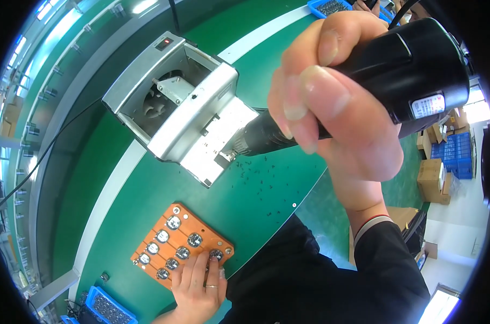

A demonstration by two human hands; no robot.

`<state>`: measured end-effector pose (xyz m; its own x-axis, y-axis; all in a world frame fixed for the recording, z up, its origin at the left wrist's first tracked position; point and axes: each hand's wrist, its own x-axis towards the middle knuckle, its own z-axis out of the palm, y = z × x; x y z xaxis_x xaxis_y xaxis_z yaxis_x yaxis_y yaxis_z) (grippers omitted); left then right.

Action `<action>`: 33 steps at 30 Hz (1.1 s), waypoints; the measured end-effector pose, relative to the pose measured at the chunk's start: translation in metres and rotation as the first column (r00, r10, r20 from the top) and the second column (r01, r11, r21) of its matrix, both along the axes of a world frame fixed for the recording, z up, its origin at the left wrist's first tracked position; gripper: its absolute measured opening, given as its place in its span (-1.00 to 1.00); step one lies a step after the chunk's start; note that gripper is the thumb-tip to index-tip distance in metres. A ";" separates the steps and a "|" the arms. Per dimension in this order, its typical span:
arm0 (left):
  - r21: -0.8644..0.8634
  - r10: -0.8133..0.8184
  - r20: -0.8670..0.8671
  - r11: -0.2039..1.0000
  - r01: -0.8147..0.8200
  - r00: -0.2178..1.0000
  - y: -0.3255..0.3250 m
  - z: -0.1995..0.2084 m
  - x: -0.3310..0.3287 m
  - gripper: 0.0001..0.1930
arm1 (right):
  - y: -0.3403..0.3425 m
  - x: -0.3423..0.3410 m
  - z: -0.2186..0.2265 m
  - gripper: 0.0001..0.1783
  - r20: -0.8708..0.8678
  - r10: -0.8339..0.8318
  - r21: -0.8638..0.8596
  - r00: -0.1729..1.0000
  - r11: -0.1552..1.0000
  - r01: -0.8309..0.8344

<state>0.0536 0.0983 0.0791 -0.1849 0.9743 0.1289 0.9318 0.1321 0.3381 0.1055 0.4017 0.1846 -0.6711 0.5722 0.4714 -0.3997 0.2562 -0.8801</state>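
A black electric screwdriver (pixel 426 65) is gripped in my right hand (pixel 331 92), fingers wrapped round its body. Its tapered nose points down and left, and the tip reaches the pale front plate of a grey screw feeder (pixel 193 132). Lower in the view lies an orange fixture block (pixel 212 236) with several small round metal-and-black parts (pixel 195 240) seated in its recesses. My left hand (pixel 197 289) rests on the block's near right edge, fingers stretched out, with fingertips touching a round part (pixel 216 254) at that corner. The thumb's underside is hidden.
Small dark screws (pixel 255 175) are scattered on the green table (pixel 304 178) beside the feeder. A blue tray (pixel 112 308) of small parts stands at lower left, another blue tray (pixel 331 7) at the top, near a co-worker's hand (pixel 366 6). Cardboard boxes (pixel 431 181) are at right.
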 end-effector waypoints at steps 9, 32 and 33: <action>0.007 0.001 0.027 1.000 -0.001 1.000 0.002 0.004 -0.003 -0.62 | 0.002 -0.014 0.001 -0.84 0.035 -0.131 0.318 0.991 0.941 0.113; 0.048 -0.014 0.322 0.999 -0.002 0.947 -0.010 -0.004 -0.035 -0.65 | -0.092 0.045 -0.033 -0.75 -0.146 0.380 -0.317 0.914 0.857 -0.407; 0.050 -0.020 0.331 0.999 0.004 0.943 -0.010 -0.006 -0.036 -0.65 | -0.101 0.047 -0.037 -0.70 -0.128 0.365 -0.314 0.922 0.867 -0.387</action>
<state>0.0172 0.0879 0.0732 -0.2132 0.9710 0.1085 0.7673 0.0977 0.6338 0.1525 0.3008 0.1474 -0.8420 0.4108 0.3498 -0.4645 -0.2220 -0.8573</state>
